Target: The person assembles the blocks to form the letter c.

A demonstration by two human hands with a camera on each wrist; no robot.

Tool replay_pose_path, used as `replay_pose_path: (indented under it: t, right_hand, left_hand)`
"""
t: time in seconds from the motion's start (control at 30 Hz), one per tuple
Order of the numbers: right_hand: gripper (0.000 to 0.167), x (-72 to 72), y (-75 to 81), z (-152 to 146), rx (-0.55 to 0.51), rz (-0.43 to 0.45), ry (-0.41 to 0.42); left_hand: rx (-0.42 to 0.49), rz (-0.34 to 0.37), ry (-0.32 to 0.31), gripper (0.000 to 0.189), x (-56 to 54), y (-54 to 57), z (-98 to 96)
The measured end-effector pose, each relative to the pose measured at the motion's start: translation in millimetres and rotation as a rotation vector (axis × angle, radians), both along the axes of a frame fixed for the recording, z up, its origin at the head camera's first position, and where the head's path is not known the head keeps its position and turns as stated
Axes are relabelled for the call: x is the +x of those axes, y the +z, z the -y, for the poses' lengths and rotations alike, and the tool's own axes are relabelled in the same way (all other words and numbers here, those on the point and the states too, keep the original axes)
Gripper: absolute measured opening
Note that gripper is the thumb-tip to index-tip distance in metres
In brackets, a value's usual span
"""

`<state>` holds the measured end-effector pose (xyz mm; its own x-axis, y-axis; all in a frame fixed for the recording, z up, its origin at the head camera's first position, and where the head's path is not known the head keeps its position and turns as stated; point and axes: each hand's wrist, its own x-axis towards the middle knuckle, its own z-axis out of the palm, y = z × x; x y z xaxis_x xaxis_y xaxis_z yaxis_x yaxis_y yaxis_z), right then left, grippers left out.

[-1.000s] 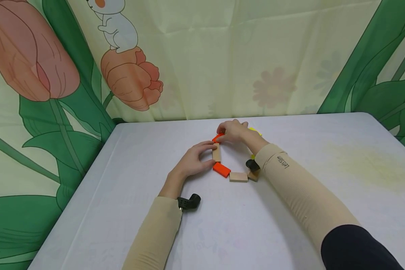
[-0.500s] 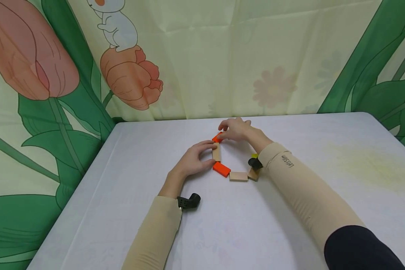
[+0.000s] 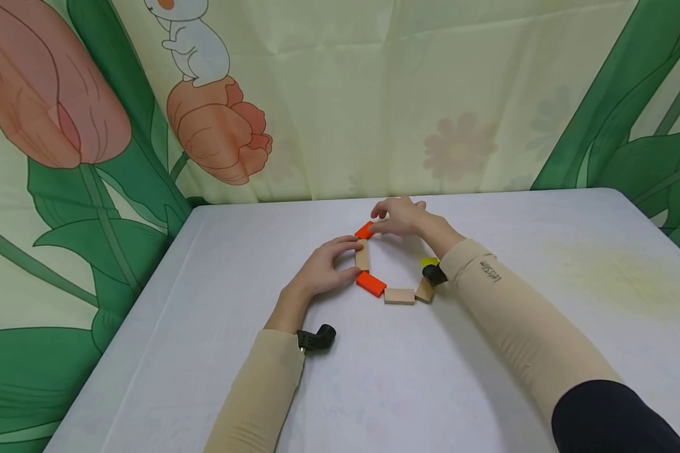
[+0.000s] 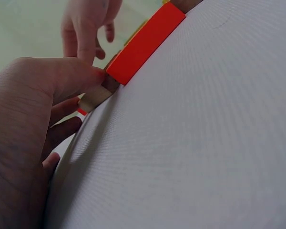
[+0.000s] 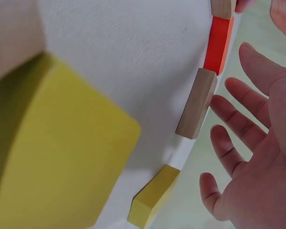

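In the head view, my left hand holds a plain wooden block, thumb near one end and forefinger near the other. My right hand is by the far red block, fingers spread and nothing gripped. From the right wrist, its fingertips appear close to another wooden block beside that red block; whether they touch is unclear. A nearer red block adjoins the held block. My right hand and forearm hide the ring's far right part in the head view.
More blocks curve round: a pale wooden one, a tilted wooden one and a yellow one. Another yellow block shows in the right wrist view. A white cloth covers the table; a printed curtain hangs behind.
My right hand has drawn slightly to the right, exposing more of the far red block. The left hand stays on the wooden block.
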<state>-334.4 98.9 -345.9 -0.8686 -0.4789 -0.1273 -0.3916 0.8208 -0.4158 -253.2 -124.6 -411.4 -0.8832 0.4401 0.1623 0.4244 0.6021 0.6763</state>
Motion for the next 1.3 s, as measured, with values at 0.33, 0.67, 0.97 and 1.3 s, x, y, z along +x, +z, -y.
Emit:
replay_pose_path:
  t: [0.33,0.67,0.97,1.3]
  right_hand:
    - [0.042,-2.0,-1.6,-13,-0.011,0.022,-0.008]
    - [0.043,-4.3,-3.3,-23,-0.002,0.029,-0.02]
    - [0.033,-5.7,-2.4,-27,0.019,0.039,-0.027]
    - [0.029,-8.1,-6.7,-27,0.037,-0.003,-0.041]
  left_hand:
    - [-0.011,0.024,0.023,0.049,-0.2,0.5,-0.4]
    - [-0.02,0.026,0.025,0.049,0.5,1.2,-1.3]
    - [-0.016,0.026,0.032,0.049,1.0,0.8,-1.2]
    - [-0.012,0.016,0.024,0.049,1.1,0.4,-0.5]
